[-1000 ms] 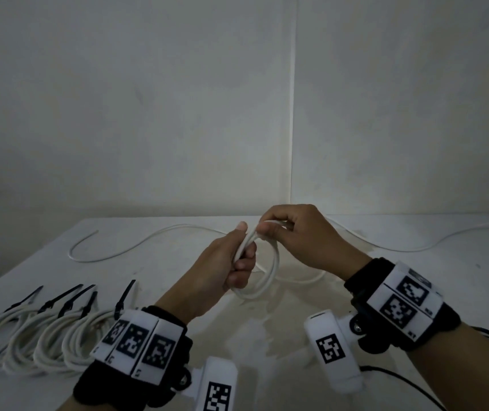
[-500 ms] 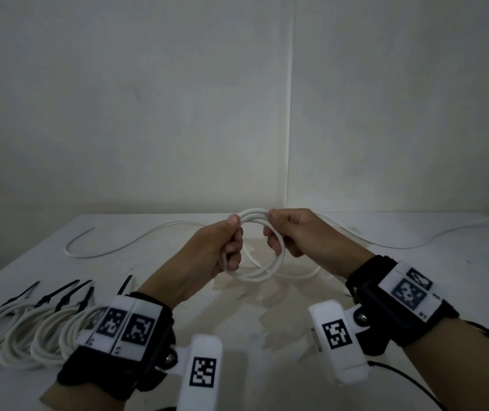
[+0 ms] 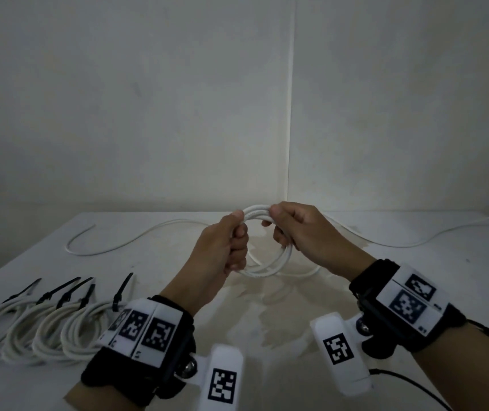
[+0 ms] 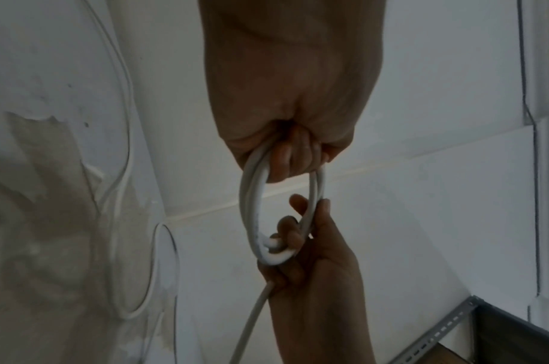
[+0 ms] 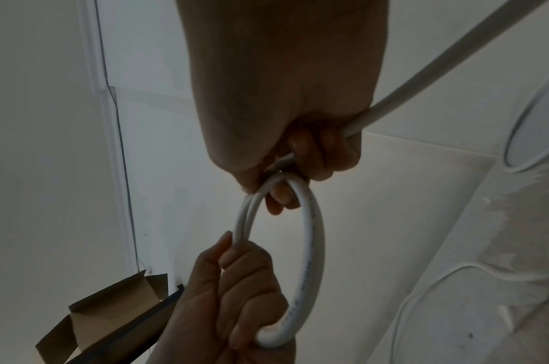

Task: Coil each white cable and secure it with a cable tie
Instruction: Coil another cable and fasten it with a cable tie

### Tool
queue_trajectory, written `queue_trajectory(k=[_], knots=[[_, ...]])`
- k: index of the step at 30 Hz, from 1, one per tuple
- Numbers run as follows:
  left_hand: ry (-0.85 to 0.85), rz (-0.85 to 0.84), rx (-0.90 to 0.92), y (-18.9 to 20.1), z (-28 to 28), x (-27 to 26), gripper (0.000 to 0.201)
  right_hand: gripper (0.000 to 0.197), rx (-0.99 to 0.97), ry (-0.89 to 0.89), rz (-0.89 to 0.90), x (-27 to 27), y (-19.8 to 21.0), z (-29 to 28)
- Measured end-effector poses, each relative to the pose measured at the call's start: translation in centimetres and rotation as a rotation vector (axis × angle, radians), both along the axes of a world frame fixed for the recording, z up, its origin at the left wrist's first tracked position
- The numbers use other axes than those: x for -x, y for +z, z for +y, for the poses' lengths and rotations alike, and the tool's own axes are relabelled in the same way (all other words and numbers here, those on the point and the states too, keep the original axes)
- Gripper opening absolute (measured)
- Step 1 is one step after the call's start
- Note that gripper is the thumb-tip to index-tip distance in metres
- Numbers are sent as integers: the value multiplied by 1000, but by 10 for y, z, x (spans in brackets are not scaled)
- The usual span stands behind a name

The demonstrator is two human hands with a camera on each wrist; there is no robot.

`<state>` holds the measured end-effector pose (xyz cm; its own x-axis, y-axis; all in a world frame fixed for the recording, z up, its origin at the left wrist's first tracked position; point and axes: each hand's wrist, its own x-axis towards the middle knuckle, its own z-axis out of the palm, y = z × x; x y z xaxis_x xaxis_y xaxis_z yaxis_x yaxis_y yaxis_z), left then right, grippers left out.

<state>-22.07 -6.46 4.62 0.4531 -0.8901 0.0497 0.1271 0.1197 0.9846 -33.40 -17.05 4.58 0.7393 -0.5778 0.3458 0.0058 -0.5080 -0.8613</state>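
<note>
Above the middle of the white table (image 3: 267, 321) I hold a small upright coil of white cable (image 3: 270, 269). My left hand (image 3: 233, 244) grips the coil's left side, fingers curled round its turns (image 4: 251, 197). On the coil's right side my right hand (image 3: 293, 229) grips it, thumb and fingers closed on the strands (image 5: 310, 236). From the right hand a loose length of the same cable (image 5: 422, 81) runs off toward the table's far side. Another loose white cable (image 3: 136, 241) lies in a curve at the back left.
At the front left lie several coiled white cables (image 3: 44, 327), each bound with a black cable tie (image 3: 121, 289). A loose cable end (image 3: 445, 235) trails off the back right. White walls stand behind the table. A cardboard box (image 5: 117, 317) shows in the right wrist view.
Both hands have risen a little and drawn the loop rounder and more upright. The right hand has shifted from the coil's top to its right side.
</note>
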Motion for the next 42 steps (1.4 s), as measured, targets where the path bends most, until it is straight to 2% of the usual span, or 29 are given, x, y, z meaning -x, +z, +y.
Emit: queue_trajectory(k=[5,10,14,15,17,18,21,24,32,38,41,42], knots=[[68,77,43,-1,-2,-8,37,28,60,3,-21,7,-7,-3],[166,173,113,-3,2,-28,37,16,135,-158,-50,9,-33,-20],[281,238,196,5,8,-53,36,11,284,-279,33,15,-49,-31],[310,240,211,7,10,-58,36,12,339,-279,89,17,-53,-34],[364,226,232,10,12,-66,36,27,477,-269,240,16,-61,-36],[388,211,235,10,13,-67,36,30,611,-288,273,13,-64,-35],[446,172,239,8,9,-64,35,31,1031,-282,223,-2,-67,-25],[500,105,233,9,6,-59,34,32,1207,-222,176,-15,-66,-11],[549,-70,152,3,-1,-44,36,30,1273,-103,75,-30,-48,18],[406,-328,70,-12,-3,-23,33,25,1273,-65,-57,-34,-29,23],[304,-425,50,-19,0,-14,35,9,1167,-18,-157,-35,-16,21],[274,-442,40,-20,1,-12,35,13,1119,-8,-159,-35,-12,21]])
